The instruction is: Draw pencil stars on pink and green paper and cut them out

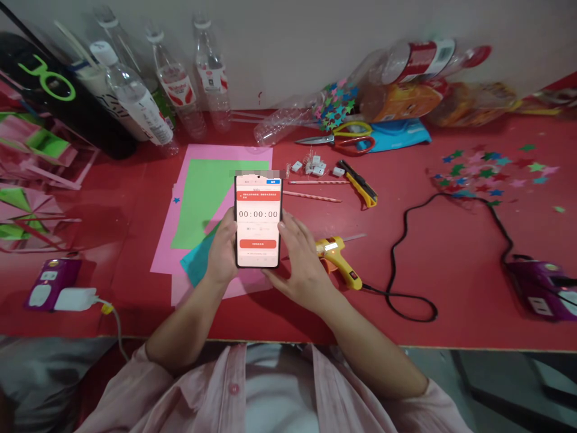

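While the left hand (222,252) and right hand (301,261) clasp its long sides, the phone (258,227) hangs over the layered paper (216,198), screen up.
It should be light and stiff, slick on the glass and liable to crack if dropped; the side edges are the place to hold. Its smaller print is too fine for me, a blurred strip crosses its top, and I can't tell how the fingers behind sit. Farther out, the right hand seems to mask part of the yellow glue gun (346,264).
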Tool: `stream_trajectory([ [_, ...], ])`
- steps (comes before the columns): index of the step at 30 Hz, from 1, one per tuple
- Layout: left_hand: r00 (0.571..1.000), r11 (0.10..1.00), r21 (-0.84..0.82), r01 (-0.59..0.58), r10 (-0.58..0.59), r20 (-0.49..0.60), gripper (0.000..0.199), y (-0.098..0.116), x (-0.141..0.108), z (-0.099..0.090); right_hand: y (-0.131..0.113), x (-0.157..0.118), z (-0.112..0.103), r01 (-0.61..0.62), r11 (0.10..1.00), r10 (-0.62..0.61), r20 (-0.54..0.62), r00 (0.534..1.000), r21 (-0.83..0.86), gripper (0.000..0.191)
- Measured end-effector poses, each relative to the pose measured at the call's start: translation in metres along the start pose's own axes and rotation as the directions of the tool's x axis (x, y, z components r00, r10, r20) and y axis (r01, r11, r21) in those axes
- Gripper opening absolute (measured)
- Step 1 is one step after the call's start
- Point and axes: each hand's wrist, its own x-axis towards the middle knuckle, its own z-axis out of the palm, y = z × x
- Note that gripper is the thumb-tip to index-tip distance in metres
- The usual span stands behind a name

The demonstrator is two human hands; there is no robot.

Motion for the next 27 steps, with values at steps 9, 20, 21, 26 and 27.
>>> stream_trajectory([
  [9,1.0,1.0,0.009,0.019,-0.018,-0.011,0.04,-0.0008,-0.0002,-0.0006,-0.0003,-0.0005,0.0002,-0.003,1.0,0.003,-0.002,1.0,0.002,0.089],
  [20,1.0,0.998,0.059,0.016,-0.015,-0.017,0.039,0.0002,-0.0001,-0.0004,-0.0002,-0.0002,0.0002,-0.002,1.0,0.002,0.002,1.0,-0.007,0.09],
  [21,1.0,0.998,0.066,0.018,-0.017,-0.018,0.039,0.0003,-0.0001,-0.0004,-0.0003,-0.0002,0.0,-0.001,1.0,0.001,0.003,1.0,-0.007,0.089],
  [26,0.999,0.997,0.078,0.029,-0.027,-0.038,0.041,0.0008,0.0006,-0.0001,-0.0002,-0.0005,0.0,0.004,1.0,-0.004,-0.002,1.0,-0.007,0.088],
  [27,0.999,0.997,0.074,0.032,-0.029,-0.043,0.042,0.0008,0.0008,0.0001,-0.0001,-0.0005,0.0001,0.003,1.0,-0.003,-0.003,1.0,-0.007,0.088],
])
